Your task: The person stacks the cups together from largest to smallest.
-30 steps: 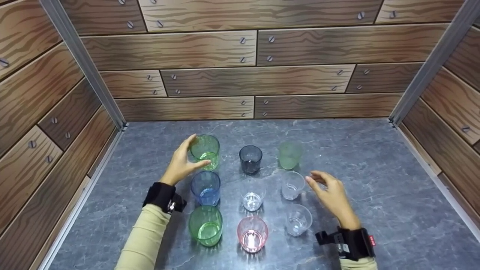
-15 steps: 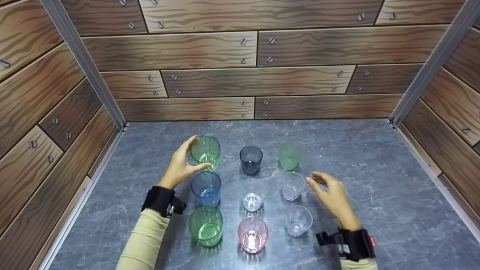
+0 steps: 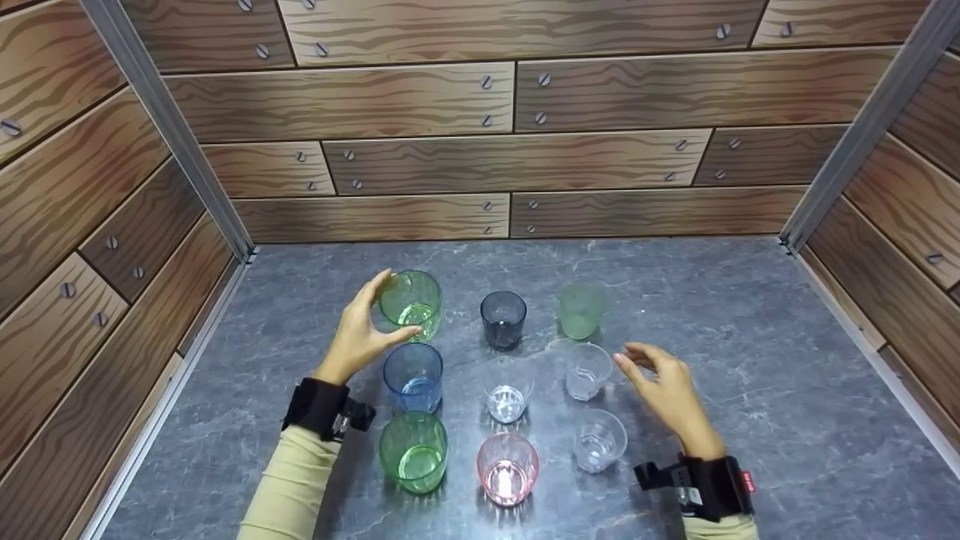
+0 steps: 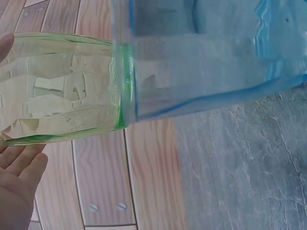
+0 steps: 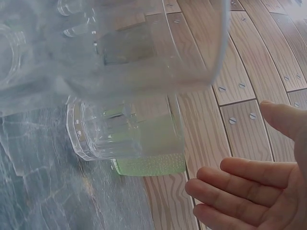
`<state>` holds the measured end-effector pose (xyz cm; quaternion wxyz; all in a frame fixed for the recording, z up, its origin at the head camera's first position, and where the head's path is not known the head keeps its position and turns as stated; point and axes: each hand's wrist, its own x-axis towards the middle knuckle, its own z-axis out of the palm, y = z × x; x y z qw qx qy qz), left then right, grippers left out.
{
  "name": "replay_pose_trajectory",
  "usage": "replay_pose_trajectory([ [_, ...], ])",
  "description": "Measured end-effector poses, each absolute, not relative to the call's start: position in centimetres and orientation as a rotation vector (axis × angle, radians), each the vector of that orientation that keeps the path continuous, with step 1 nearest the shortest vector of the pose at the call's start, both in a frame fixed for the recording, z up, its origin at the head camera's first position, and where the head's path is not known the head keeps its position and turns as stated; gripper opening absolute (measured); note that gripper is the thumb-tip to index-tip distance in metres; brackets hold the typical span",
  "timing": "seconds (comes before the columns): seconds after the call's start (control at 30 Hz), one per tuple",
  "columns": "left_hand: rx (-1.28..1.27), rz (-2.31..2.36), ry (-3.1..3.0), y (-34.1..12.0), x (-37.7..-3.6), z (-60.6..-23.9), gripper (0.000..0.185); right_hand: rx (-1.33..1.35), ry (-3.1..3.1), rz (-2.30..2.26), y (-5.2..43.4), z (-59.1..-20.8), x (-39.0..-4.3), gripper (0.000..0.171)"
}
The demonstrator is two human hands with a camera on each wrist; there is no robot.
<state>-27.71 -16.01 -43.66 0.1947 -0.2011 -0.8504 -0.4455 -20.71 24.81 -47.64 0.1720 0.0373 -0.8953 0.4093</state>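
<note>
Saw the left forearm [image 3: 289, 480] slanting up and right from the bottom edge of the head view, and the right forearm [image 3: 720, 527] up and left. Found the left hand [image 3: 356, 337] clasped on the green glass [image 3: 411, 292], at the upper left of the desk [image 3: 277, 330], with thumb and fingers curved widely around it. Could not tell about contact of its base with the desk. Noted the right hand [image 3: 667, 386] holding nothing, thumb and fingers apart, just right of the clear glass [image 3: 587, 371]. Saw also a blue glass [image 3: 413, 375] below the green one, grey marbling on the desk, and wood-patterned walls [image 3: 420, 165] behind.
</note>
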Motion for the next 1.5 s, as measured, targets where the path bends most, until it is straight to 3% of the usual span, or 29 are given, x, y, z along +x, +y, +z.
replay_pose_trajectory([
  [0.8, -0.573, -1.304, -2.325, -16.3, -26.4, -42.2, 0.092, 0.096, -2.544, 1.162, 24.6, -47.7, -20.8, 0.032],
  [1.5, -0.595, -1.393, -2.27, -16.5, -23.1, -41.4, 0.095, 0.115, -2.551, 1.125, 24.4, -47.6, -20.8, 0.033],
])
